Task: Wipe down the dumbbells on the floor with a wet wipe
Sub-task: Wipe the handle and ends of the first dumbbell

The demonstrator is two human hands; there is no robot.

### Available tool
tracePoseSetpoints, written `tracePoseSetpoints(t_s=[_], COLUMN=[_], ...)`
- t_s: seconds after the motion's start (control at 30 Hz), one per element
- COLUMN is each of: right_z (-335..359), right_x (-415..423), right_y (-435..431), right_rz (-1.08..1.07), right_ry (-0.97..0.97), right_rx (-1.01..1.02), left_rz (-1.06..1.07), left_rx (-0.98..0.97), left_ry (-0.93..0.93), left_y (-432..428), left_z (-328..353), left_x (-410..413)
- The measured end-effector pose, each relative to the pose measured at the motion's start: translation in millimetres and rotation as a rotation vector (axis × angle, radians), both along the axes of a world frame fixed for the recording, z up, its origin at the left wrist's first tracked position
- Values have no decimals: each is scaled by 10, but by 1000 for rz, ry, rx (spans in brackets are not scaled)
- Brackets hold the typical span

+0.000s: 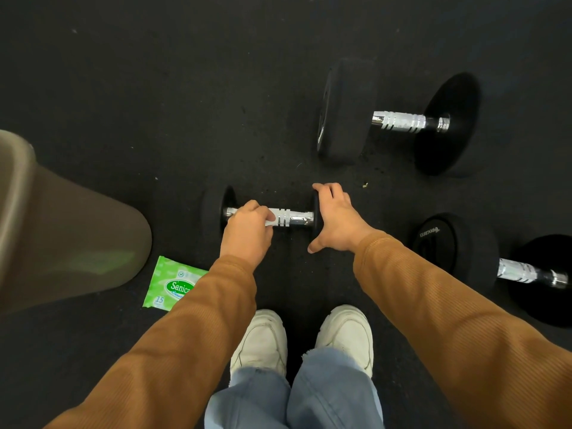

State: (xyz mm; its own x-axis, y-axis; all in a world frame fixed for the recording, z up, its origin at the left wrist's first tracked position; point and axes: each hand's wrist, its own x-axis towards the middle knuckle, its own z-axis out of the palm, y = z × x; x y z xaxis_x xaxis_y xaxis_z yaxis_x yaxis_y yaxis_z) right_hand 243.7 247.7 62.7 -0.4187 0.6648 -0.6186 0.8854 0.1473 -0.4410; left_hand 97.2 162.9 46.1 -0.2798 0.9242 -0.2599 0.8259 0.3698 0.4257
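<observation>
A small black dumbbell (292,216) with a chrome handle lies crosswise on the dark floor just ahead of my feet. My left hand (247,230) curls round the left part of its handle, and a sliver of white wet wipe (268,223) shows under the fingertips. My right hand (335,222) holds the dumbbell's right head, fingers hooked over its top rim and thumb spread below. A large dumbbell (399,121) lies further back on the right. Another large dumbbell (458,249) lies at the right edge, beside my right sleeve.
A green pack of wet wipes (168,284) lies flat on the floor under my left forearm. A brown plastic bin (62,230) fills the left side. My white shoes (260,342) stand close behind the small dumbbell. Dark rubber floor (154,88) stretches ahead.
</observation>
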Motion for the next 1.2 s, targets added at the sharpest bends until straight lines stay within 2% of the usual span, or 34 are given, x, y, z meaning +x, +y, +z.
tracePoseSetpoints(t_s=[0.5, 0.7, 1.2], right_z=[-22, -20, -19], right_x=[1, -2, 7], right_y=[-6, 0, 1], right_rz=[-7, -12, 1], right_ry=[2, 4, 10], right_rx=[2, 2, 7], left_rz=[-225, -184, -283], left_rx=[-36, -54, -51], left_ry=[54, 95, 81], left_y=[76, 62, 84], left_z=[48, 68, 56], left_x=[117, 65, 251])
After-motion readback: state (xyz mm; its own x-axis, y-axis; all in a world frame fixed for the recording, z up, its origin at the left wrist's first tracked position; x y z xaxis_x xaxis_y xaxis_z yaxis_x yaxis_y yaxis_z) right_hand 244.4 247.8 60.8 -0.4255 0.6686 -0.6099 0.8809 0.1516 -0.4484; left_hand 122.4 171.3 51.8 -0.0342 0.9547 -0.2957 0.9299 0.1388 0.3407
